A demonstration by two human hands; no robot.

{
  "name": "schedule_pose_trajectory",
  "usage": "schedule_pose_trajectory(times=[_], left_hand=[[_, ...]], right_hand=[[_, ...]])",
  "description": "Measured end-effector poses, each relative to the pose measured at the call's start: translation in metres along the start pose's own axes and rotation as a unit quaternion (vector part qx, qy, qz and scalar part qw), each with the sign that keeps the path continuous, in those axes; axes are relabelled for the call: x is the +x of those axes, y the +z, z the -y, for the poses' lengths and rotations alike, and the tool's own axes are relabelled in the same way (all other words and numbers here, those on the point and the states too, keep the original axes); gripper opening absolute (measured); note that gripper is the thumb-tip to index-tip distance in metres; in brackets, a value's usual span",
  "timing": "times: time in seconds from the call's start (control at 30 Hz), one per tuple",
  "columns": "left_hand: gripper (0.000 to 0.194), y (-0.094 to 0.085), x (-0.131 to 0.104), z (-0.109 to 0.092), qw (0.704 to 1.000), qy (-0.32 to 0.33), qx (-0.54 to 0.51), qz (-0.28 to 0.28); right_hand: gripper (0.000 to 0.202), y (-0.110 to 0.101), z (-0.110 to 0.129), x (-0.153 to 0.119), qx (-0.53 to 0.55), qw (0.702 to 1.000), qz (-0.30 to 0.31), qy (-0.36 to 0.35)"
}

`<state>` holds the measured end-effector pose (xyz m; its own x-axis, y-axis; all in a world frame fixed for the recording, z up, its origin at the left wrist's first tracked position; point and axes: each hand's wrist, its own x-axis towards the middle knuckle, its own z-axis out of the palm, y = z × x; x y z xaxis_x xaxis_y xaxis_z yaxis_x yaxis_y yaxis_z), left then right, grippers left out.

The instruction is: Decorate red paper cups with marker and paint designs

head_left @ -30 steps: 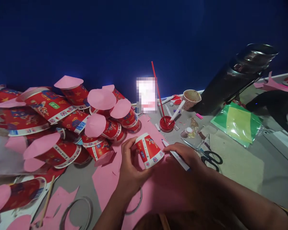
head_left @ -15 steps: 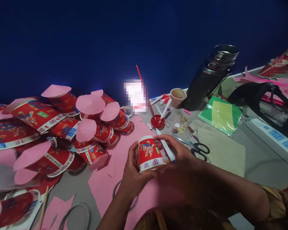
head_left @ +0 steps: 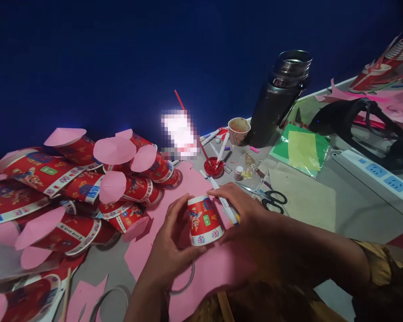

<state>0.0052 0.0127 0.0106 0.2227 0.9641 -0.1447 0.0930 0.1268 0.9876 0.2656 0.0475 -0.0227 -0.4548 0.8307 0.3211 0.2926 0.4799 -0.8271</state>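
Note:
A red printed paper cup [head_left: 201, 222] stands with its wider end downward over the pink paper [head_left: 218, 273]. My left hand [head_left: 169, 250] curves round its left side, thumb along the lower edge and fingers partly hidden behind it. Between the fingers of my right hand [head_left: 245, 208] is a white marker pen [head_left: 223, 201], its pale tip pointing away from me. That hand's lower fingers are at the cup's right side; whether they press on it I cannot tell. A grey ring [head_left: 188, 281] lies on the paper beside my left wrist.
Red cups with pink paper discs [head_left: 114, 150] pile up on the left. Beyond my hands are a red paint dish [head_left: 213, 169], a small used cup [head_left: 239, 129] and a dark flask [head_left: 275, 98]. Scissors [head_left: 272, 201], a green packet [head_left: 298, 150] and a power strip [head_left: 379, 172] lie to the right.
The cup has turned between my hands, so its green label now faces me more. Both hands have shifted slightly left and down in view, and the whole scene has shifted a little too.

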Motion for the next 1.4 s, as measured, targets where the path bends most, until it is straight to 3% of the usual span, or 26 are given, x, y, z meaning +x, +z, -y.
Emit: schedule_pose_trajectory(times=[0.1,0.27,0.43,0.57,0.73,0.87,1.07,1.13,1.23,1.4], left_hand=[[0.102,0.002,-0.001,-0.001,0.997,-0.020,-0.075,0.011],[0.101,0.009,0.000,0.003,0.990,-0.035,-0.133,0.005],[0.109,0.016,0.004,0.007,0.988,-0.036,-0.146,0.039],[0.107,0.012,0.003,0.006,0.996,0.031,-0.075,0.029],[0.098,0.003,0.001,0.007,0.990,0.072,0.117,0.045],[0.085,0.002,0.001,0.008,0.970,0.109,0.215,0.024],[0.083,0.002,0.005,0.011,0.977,0.113,0.160,-0.084],[0.085,0.002,0.007,0.014,0.980,0.111,0.119,-0.113],[0.087,0.003,0.010,0.018,0.979,0.112,0.067,-0.158],[0.088,0.009,0.014,0.022,0.978,0.089,-0.027,-0.184]], right_hand=[[0.111,-0.003,0.006,-0.001,0.057,0.997,0.003,0.056],[0.114,-0.002,0.009,-0.001,0.112,0.991,0.014,0.067],[0.109,-0.003,0.004,-0.001,0.069,0.995,-0.008,0.074],[0.103,0.002,-0.007,0.000,-0.022,1.000,0.001,0.000],[0.095,0.010,-0.012,-0.002,-0.083,0.994,0.014,-0.068],[0.104,0.008,-0.009,-0.002,-0.056,0.996,0.023,-0.057],[0.112,0.001,-0.007,-0.003,-0.024,1.000,0.011,0.000],[0.103,0.002,-0.010,-0.003,-0.033,0.999,0.002,0.002],[0.071,0.005,-0.012,-0.002,-0.063,0.998,0.017,0.026],[0.045,0.005,-0.004,0.005,-0.120,0.979,0.124,0.108]])
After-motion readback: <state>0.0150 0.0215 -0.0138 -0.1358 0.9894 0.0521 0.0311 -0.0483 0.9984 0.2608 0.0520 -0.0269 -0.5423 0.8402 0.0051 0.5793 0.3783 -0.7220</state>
